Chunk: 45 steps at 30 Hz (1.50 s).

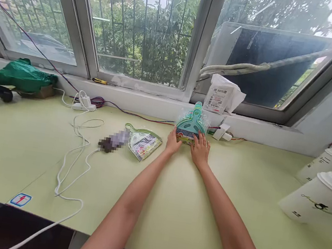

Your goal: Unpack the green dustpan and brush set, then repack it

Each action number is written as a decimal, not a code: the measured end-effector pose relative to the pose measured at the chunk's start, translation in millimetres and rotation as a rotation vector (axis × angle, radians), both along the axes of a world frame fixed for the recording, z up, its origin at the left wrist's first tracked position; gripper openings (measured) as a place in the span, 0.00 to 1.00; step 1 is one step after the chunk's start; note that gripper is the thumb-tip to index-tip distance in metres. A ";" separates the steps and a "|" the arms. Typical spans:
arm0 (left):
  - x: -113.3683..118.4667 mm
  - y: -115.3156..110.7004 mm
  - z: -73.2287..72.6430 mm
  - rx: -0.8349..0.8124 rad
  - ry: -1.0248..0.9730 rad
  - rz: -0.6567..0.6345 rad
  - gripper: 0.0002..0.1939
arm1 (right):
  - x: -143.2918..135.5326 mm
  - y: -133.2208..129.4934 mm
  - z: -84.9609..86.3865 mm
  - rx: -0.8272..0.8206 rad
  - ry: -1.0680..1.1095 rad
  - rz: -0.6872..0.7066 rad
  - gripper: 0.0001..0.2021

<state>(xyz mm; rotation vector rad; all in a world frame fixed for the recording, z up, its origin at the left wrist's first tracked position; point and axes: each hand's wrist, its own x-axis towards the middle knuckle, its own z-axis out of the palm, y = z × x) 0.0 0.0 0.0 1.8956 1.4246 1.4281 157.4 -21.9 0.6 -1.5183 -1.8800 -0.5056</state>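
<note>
Teal plastic brush stack (pixel 191 124) at frame centre, long axis toward the window | my left hand (pixel 173 142), right hand (pixel 200 149) flank its near end, fingers touching, neither clenched | pale green table (pixel 172 208).

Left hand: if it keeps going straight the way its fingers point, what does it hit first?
The left hand already touches the teal mini brush-and-dustpan set, so that comes first. Beyond it, likely the white sill ledge below the window; depth there is unclear.
</note>
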 end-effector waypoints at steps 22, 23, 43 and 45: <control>-136.9 -203.9 43.3 -0.402 0.797 -0.074 0.27 | -53.2 -69.2 12.6 -0.250 0.227 0.217 0.19; -134.8 -215.0 44.5 -0.402 0.792 -0.115 0.27 | -61.3 -78.5 10.7 -0.361 0.249 0.246 0.20; -60.9 -163.3 69.3 0.134 0.237 -0.166 0.37 | 17.1 -117.0 24.9 -0.495 1.472 0.342 0.21; -58.9 -149.4 73.6 -0.090 -0.126 -0.070 0.41 | 20.6 -116.9 28.4 -0.397 1.547 0.354 0.22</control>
